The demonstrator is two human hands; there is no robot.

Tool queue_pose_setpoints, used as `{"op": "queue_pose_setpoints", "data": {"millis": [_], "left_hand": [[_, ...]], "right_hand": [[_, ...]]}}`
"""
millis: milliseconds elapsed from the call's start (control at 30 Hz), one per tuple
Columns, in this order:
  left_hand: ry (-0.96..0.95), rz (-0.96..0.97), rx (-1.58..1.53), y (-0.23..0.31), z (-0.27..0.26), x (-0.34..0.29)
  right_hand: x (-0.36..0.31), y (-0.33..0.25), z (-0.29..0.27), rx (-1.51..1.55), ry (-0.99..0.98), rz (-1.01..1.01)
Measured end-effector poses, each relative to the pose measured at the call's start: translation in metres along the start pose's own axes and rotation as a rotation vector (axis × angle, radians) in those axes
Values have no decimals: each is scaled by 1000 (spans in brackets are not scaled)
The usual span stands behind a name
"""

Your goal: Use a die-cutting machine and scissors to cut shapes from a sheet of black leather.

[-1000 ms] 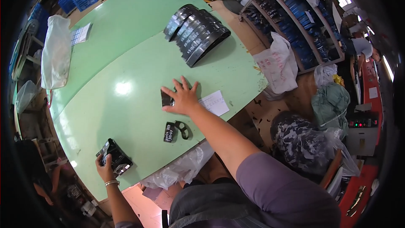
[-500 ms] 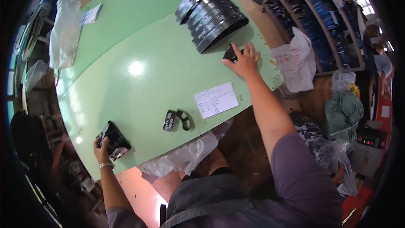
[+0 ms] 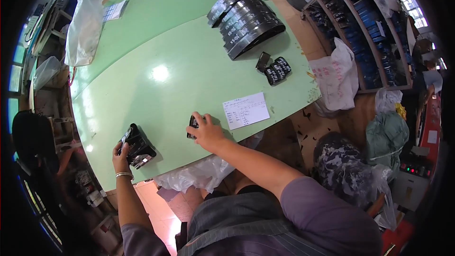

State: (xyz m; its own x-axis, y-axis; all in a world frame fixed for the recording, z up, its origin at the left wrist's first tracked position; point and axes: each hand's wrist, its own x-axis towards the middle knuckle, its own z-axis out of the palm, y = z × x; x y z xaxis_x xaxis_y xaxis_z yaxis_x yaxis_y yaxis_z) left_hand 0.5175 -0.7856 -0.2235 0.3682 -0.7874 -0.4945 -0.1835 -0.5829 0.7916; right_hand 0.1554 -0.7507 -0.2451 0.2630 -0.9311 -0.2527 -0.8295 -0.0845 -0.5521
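Note:
At the table's near left, my left hand (image 3: 122, 157) is closed on the edge of a stack of glossy black die-cut pieces (image 3: 137, 144), which rests on the green tabletop. My right hand (image 3: 207, 133) reaches over the near middle of the table, fingers curled around a small black block (image 3: 193, 125) that they partly hide. Beyond it, a small dark block (image 3: 263, 61) and a black piece with white writing (image 3: 278, 71) lie side by side. A long row of curved, shiny black pieces (image 3: 251, 23) stands behind them.
A handwritten white sheet (image 3: 246, 110) lies right of my right hand. On the far left are a white plastic bag (image 3: 85, 28) and a printed paper (image 3: 114, 11). A rack of dark pieces (image 3: 365, 33) and a white sack (image 3: 339, 73) stand off the right edge.
My right hand has left the black pieces near the curved row and come back to the small block at the near middle. My left hand still holds its stack.

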Motion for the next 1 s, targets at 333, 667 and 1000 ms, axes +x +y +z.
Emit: {"op": "queue_pose_setpoints", "data": {"millis": [333, 667, 1000], "left_hand": [[63, -5, -14, -19, -52, 8], [-91, -142, -262, -4, -30, -24], [-157, -198, -377, -16, -52, -38]], "right_hand": [[-59, 174, -63, -156, 474, 584], [-40, 86, -109, -143, 401, 480], [67, -177, 57, 816, -61, 255]]}}
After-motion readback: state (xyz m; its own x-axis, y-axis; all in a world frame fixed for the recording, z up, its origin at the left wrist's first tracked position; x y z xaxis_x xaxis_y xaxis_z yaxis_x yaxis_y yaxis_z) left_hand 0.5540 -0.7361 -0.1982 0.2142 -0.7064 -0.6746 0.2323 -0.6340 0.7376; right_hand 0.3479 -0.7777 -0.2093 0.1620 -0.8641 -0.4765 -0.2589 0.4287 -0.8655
